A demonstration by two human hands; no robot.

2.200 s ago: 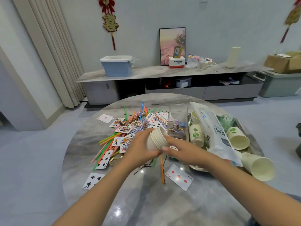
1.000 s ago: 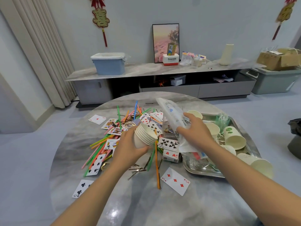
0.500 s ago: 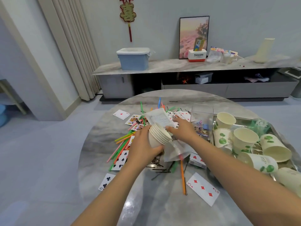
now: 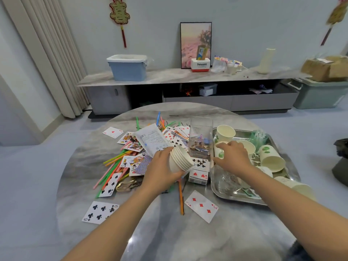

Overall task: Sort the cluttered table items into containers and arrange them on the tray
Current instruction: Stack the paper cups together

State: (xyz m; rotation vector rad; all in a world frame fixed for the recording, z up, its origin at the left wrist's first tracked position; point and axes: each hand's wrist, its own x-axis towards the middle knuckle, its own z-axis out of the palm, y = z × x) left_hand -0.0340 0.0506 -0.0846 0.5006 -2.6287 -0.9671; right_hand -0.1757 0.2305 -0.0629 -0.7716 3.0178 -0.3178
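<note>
Paper cups [image 4: 180,159], nested and tilted, sat gripped in the left hand [image 4: 163,167] at table centre. At three o'clock, the right hand [image 4: 232,157] curled around a loose cup [image 4: 219,152] on the steel tray [image 4: 239,196]. Best to lift it straight, then seat it squarely into the stack's mouth.

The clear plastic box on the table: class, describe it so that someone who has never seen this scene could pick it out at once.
Start at the round marble table and find the metal tray on its right side. Just off the tray's left edge stands the clear plastic box, upright, with small colourful bits at its bottom. It is the only see-through, straight-sided thing there; its neighbours are flat playing cards and round paper cups.
</note>
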